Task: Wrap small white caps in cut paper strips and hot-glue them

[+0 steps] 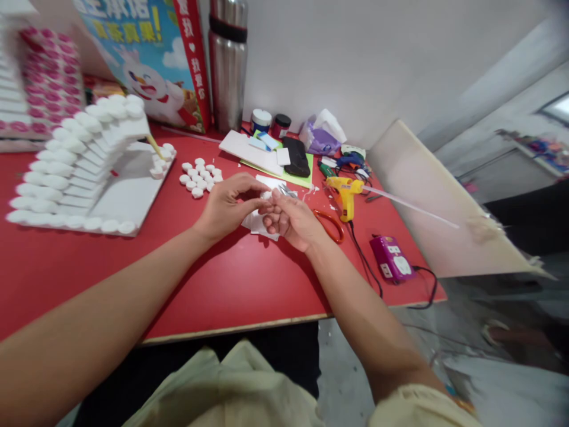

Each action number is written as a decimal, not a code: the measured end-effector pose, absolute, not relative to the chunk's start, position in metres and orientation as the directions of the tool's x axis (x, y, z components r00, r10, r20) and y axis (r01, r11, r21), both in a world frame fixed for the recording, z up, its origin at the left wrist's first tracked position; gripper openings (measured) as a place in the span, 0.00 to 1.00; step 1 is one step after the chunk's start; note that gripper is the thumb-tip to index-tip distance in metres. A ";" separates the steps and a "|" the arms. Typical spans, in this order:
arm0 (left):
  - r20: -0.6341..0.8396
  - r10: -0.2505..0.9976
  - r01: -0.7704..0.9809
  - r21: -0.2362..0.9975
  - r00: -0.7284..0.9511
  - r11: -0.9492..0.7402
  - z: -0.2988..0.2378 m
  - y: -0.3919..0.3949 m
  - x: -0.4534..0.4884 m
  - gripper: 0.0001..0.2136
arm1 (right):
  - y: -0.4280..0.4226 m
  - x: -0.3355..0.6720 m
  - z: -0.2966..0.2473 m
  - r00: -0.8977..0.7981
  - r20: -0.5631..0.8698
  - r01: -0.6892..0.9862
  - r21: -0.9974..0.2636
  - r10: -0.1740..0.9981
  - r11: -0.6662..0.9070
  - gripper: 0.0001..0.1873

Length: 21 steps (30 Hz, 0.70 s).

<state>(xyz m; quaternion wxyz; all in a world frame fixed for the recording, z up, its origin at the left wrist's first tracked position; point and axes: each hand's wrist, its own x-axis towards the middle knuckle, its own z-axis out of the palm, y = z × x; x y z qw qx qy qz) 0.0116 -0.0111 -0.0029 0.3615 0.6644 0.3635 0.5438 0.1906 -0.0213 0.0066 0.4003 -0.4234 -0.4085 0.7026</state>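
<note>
My left hand (231, 207) and my right hand (291, 219) meet over the middle of the red table, fingertips pinched together on a small white piece (267, 195). Fingers hide most of it. Beneath the hands lies white paper (262, 228), and scissors (331, 227) with orange handles are partly covered by my right hand. Left of my hands sits a cluster of small white rounded pieces (198, 178). Farther left stands a white model staircase (84, 172) edged with similar white pieces.
A yellow glue gun (347, 193) and a purple power socket box (392, 259) with cords are at the right. Behind are a steel flask (228, 65), paint jars (261, 120), a black pouch (296, 156), a tissue pack (320, 135) and a printed box (151, 65). A pale board (440, 201) leans at the right.
</note>
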 end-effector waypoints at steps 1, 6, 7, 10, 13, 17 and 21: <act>0.475 0.868 0.100 0.866 0.143 -0.490 -0.002 -0.012 0.012 0.06 | -0.022 0.189 0.007 -0.338 -0.264 -0.235 -0.906 0.903 -0.353 0.28; 0.464 0.868 0.162 0.856 0.177 -0.491 0.001 -0.013 0.012 0.06 | -0.025 0.184 0.005 -0.357 -0.240 -0.321 -0.876 0.903 -0.360 0.25; 0.459 0.869 0.172 0.855 0.186 -0.488 0.001 -0.014 0.012 0.06 | -0.025 0.184 0.004 -0.352 -0.234 -0.326 -0.877 0.906 -0.353 0.25; 0.454 0.866 0.189 0.850 0.210 -0.491 0.000 -0.015 0.012 0.06 | -0.024 0.185 0.002 -0.334 -0.212 -0.328 -0.887 0.918 -0.324 0.24; 0.469 0.856 0.188 0.840 0.216 -0.508 -0.002 -0.015 0.012 0.05 | -0.024 0.186 0.000 -0.335 -0.196 -0.334 -0.890 0.922 -0.310 0.23; 0.459 0.864 0.142 0.860 0.207 -0.491 -0.005 -0.012 0.013 0.08 | -0.024 0.186 0.001 -0.362 -0.199 -0.383 -0.859 0.911 -0.340 0.22; 0.335 0.912 -0.023 0.940 0.237 -0.340 -0.005 -0.011 0.015 0.15 | -0.025 0.187 0.007 -0.399 -0.192 -0.441 -0.817 0.897 -0.371 0.21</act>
